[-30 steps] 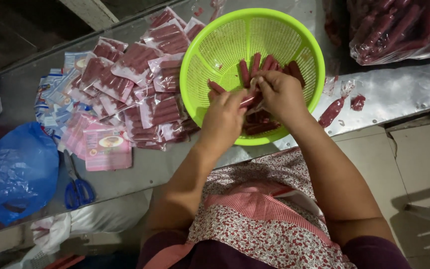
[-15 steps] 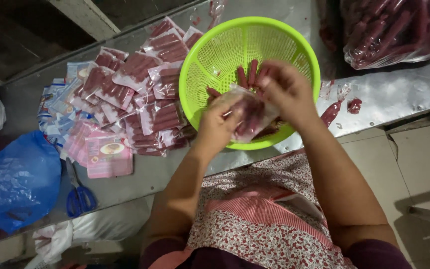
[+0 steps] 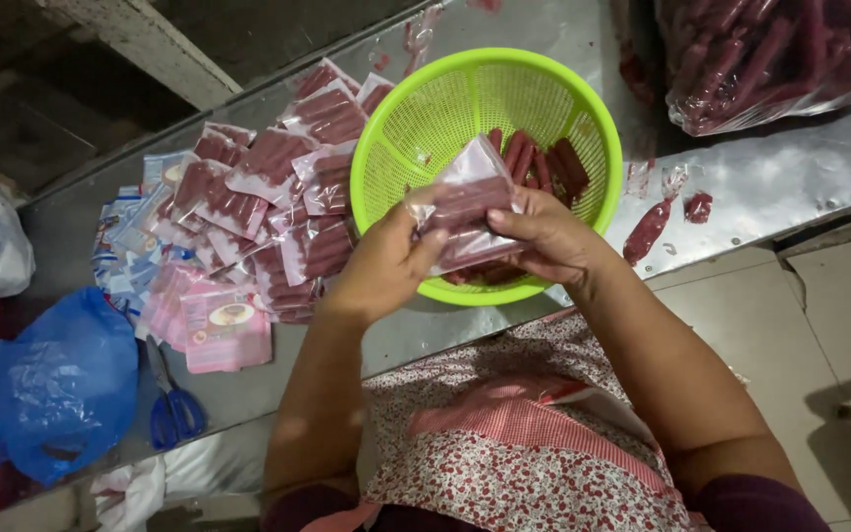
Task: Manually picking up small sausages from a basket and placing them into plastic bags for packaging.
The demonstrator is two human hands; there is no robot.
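Both hands hold a small clear plastic pouch (image 3: 470,202) with red sausages inside, raised just above the near rim of a lime-green plastic basket (image 3: 416,128). My left hand (image 3: 386,261) grips the pouch's left edge. Its right side is pinched by my right hand (image 3: 549,236). More loose red sausages (image 3: 544,163) lie in the basket behind the pouch. The basket stands on a steel counter (image 3: 800,167).
A heap of filled sausage pouches (image 3: 268,197) lies left of the basket, with pink and blue empty packets (image 3: 214,325) nearer me. Blue scissors (image 3: 174,409) and a blue plastic bag (image 3: 51,384) sit far left. A large bag of sausages (image 3: 780,49) is top right; a stray sausage (image 3: 647,232) lies beside the basket.
My hands have lifted out of the basket holding a pouch that now has sausages in it; a second ago they were down among the loose sausages.
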